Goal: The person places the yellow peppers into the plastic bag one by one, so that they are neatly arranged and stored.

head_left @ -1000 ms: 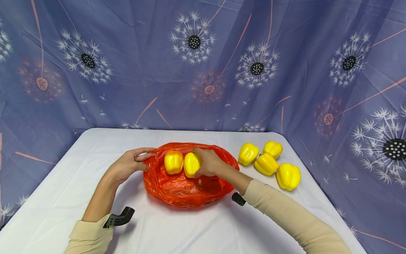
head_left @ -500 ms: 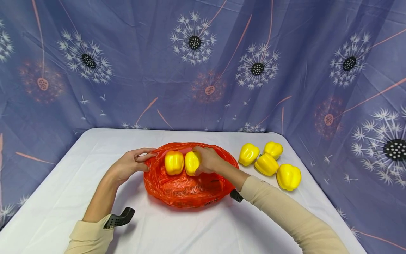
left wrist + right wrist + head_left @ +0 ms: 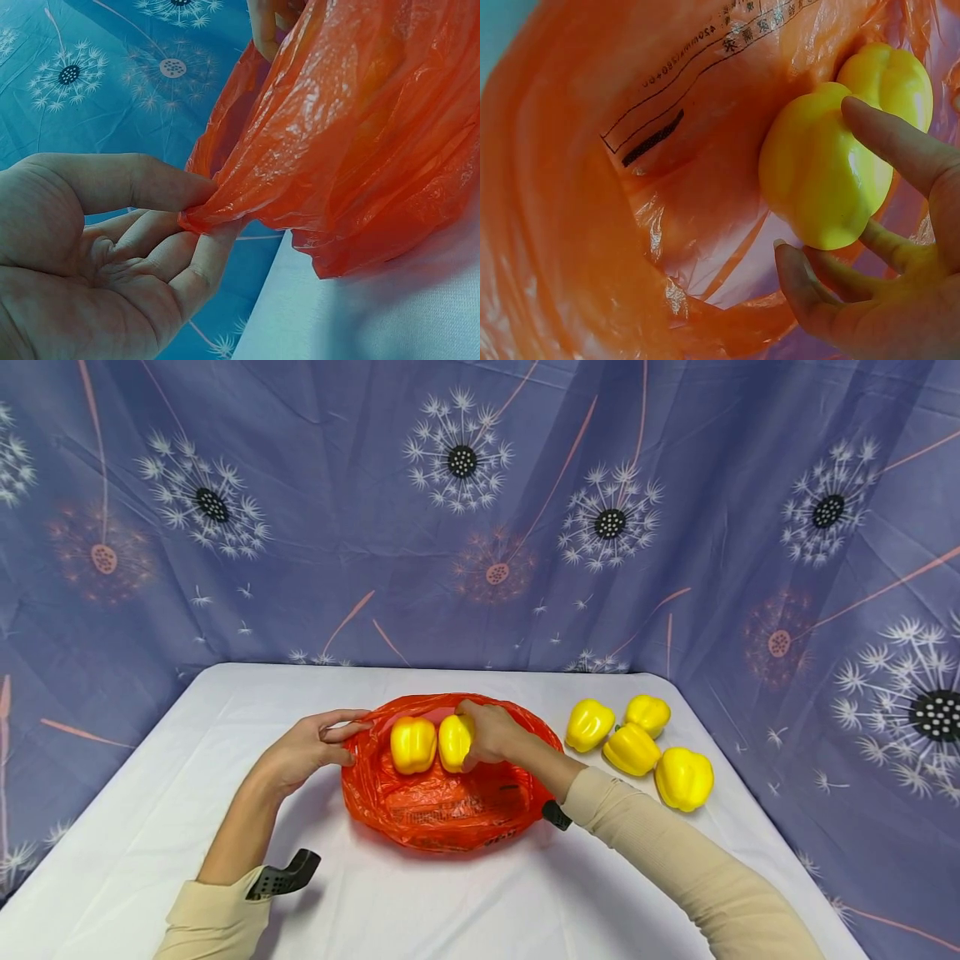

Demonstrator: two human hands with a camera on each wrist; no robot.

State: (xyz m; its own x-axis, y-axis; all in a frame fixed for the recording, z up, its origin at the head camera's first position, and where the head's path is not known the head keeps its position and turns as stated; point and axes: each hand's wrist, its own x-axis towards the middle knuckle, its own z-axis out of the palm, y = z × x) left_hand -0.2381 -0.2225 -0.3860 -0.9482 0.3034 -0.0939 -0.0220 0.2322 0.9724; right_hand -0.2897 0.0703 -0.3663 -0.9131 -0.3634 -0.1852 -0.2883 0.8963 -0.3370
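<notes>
An orange-red plastic bag (image 3: 457,810) lies spread open on the white table. My left hand (image 3: 303,750) pinches its left rim between thumb and fingers, plain in the left wrist view, where the plastic bunches at the fingertips. Inside the bag are two yellow bell peppers. The left bell pepper (image 3: 413,746) stands free of both hands. My right hand (image 3: 491,735) reaches into the bag and holds the other bell pepper (image 3: 817,169). In the right wrist view the thumb lies on its side and the fingers curve around below it; part of the grip is hidden.
Several more yellow bell peppers (image 3: 632,749) lie at the right of the white table (image 3: 465,910). A blue dandelion-print cloth (image 3: 315,527) hangs behind the table and at its sides.
My right hand and the bell pepper in it have shifted very slightly towards the back of the bag. My left hand keeps its place on the rim.
</notes>
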